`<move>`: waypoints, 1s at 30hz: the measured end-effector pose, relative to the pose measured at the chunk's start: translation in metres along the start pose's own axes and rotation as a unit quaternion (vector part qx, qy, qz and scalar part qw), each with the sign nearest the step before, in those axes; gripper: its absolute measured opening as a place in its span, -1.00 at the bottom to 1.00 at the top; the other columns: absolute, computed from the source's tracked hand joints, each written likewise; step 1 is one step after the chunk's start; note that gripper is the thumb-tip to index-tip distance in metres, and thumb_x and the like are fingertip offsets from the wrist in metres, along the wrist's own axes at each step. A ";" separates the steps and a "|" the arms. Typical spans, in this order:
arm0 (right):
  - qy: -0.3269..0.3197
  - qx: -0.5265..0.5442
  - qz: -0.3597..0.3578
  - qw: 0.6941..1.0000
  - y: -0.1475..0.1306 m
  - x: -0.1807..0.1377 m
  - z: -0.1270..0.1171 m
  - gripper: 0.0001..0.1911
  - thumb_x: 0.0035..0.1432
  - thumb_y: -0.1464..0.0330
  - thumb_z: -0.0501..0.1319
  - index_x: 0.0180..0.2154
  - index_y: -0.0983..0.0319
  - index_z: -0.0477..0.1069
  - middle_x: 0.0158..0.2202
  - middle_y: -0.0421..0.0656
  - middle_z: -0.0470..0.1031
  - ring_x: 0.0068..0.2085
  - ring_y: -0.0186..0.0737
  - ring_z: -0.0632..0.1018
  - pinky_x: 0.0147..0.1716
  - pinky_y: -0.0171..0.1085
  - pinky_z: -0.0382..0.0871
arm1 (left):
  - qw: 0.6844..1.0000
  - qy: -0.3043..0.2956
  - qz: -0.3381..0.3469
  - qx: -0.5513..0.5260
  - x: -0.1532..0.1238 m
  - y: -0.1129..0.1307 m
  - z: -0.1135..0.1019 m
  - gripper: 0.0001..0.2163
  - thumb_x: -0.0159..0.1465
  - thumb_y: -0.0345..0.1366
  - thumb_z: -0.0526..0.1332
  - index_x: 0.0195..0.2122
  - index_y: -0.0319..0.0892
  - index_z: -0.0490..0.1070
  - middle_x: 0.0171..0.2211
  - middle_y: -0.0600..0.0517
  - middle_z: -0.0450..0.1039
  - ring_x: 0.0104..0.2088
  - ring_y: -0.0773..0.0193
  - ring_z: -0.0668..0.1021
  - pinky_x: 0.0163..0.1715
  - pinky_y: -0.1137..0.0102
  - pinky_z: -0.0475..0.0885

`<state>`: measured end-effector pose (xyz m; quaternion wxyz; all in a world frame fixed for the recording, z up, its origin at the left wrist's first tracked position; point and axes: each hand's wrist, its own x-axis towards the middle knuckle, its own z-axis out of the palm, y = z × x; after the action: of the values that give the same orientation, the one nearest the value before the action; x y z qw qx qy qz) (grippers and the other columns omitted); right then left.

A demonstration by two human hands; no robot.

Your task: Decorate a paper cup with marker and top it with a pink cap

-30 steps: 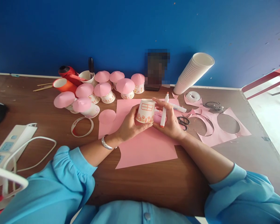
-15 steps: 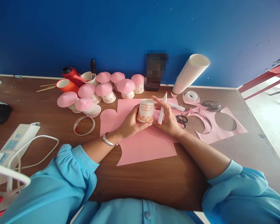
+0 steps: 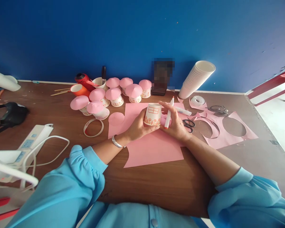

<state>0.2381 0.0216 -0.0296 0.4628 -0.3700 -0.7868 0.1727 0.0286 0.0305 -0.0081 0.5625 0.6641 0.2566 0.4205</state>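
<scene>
My left hand [image 3: 139,127] is closed around the side of an upturned white paper cup [image 3: 153,110]. The cup carries a window and a row of flowers drawn in orange-red. In my right hand [image 3: 177,126] is a white marker [image 3: 169,112], uncapped, its orange tip pointing up and away. The fingertips and thumb of that hand also reach the cup's right side. Under both hands lies a pink paper sheet [image 3: 154,152]. Beside the right hand are black-handled scissors [image 3: 189,124], partly covered, and a white marker cap or pen [image 3: 184,110].
Several cups with pink cone roofs [image 3: 113,94] stand at the back left. A tape roll [image 3: 93,127] lies before them. Stacked paper cups [image 3: 197,79] lean at the wall. Pink offcuts [image 3: 235,128] and white tape [image 3: 197,100] lie right; a power strip [image 3: 29,144] is left.
The view has turned slightly left, so everything appears shifted to the right. Both hands keep the same hold on the cup and the marker.
</scene>
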 end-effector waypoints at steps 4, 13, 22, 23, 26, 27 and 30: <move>-0.007 -0.018 0.030 0.999 -0.002 -0.002 0.001 -0.11 0.25 0.30 0.39 0.46 -0.03 0.01 0.40 0.01 0.33 0.19 0.06 0.59 0.15 0.13 0.61 | 1.000 -0.015 0.009 -0.020 0.002 0.000 -0.001 -0.40 0.29 -0.24 0.46 0.30 -0.09 0.30 0.28 -0.20 0.48 0.25 -0.11 0.56 0.16 0.05 0.58; 0.000 -0.046 0.003 0.999 0.004 -0.005 0.002 -0.08 0.26 0.28 0.41 0.48 0.01 -0.01 0.43 0.05 0.30 0.27 0.13 0.54 0.24 0.20 0.54 | 0.999 -0.018 -0.031 -0.017 0.001 -0.004 -0.005 -0.42 0.27 -0.20 0.45 0.27 -0.13 0.33 0.32 -0.25 0.44 0.29 -0.17 0.52 0.22 -0.05 0.52; 0.001 -0.079 -0.002 0.997 0.009 -0.006 0.005 -0.11 0.26 0.30 0.37 0.47 0.09 0.00 0.41 0.10 0.33 0.21 0.06 0.59 0.25 0.15 0.54 | 0.999 -0.006 -0.039 -0.013 0.001 -0.008 -0.005 -0.38 0.24 -0.16 0.48 0.26 -0.15 0.29 0.28 -0.24 0.46 0.24 -0.14 0.55 0.21 -0.06 0.50; 0.000 -0.080 0.001 0.997 0.009 -0.006 0.005 -0.12 0.26 0.31 0.36 0.47 0.10 0.00 0.41 0.10 0.33 0.21 0.05 0.59 0.25 0.14 0.54 | 0.999 -0.002 -0.040 -0.011 0.000 -0.008 -0.005 -0.37 0.24 -0.16 0.48 0.26 -0.16 0.29 0.28 -0.24 0.46 0.24 -0.12 0.55 0.21 -0.05 0.50; -0.002 -0.075 0.012 0.997 0.009 -0.005 0.006 -0.13 0.23 0.37 0.34 0.46 0.13 0.02 0.41 0.10 0.33 0.19 0.03 0.60 0.24 0.11 0.55 | 0.999 0.004 -0.052 -0.013 0.000 -0.008 -0.005 -0.35 0.22 -0.17 0.49 0.26 -0.18 0.28 0.29 -0.25 0.45 0.24 -0.09 0.55 0.21 -0.01 0.49; -0.002 -0.073 0.017 0.997 0.008 -0.005 0.007 -0.13 0.21 0.37 0.33 0.46 0.14 0.03 0.41 0.11 0.33 0.18 0.03 0.61 0.22 0.10 0.56 | 0.998 0.004 -0.056 -0.016 0.000 -0.007 -0.004 -0.35 0.22 -0.16 0.49 0.25 -0.18 0.28 0.29 -0.26 0.45 0.24 -0.09 0.55 0.21 -0.01 0.49; -0.001 -0.075 0.028 0.997 0.008 -0.003 0.008 -0.13 0.19 0.36 0.33 0.45 0.16 0.05 0.40 0.11 0.34 0.14 0.02 0.63 0.17 0.07 0.59 | 0.998 -0.001 -0.062 -0.017 0.000 -0.005 -0.005 -0.38 0.24 -0.16 0.47 0.25 -0.17 0.29 0.31 -0.26 0.44 0.24 -0.09 0.55 0.21 -0.02 0.49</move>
<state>0.2356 0.0254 -0.0407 0.4275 -0.4255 -0.7875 0.1266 0.0254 0.0341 -0.0129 0.5993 0.6371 0.2898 0.3885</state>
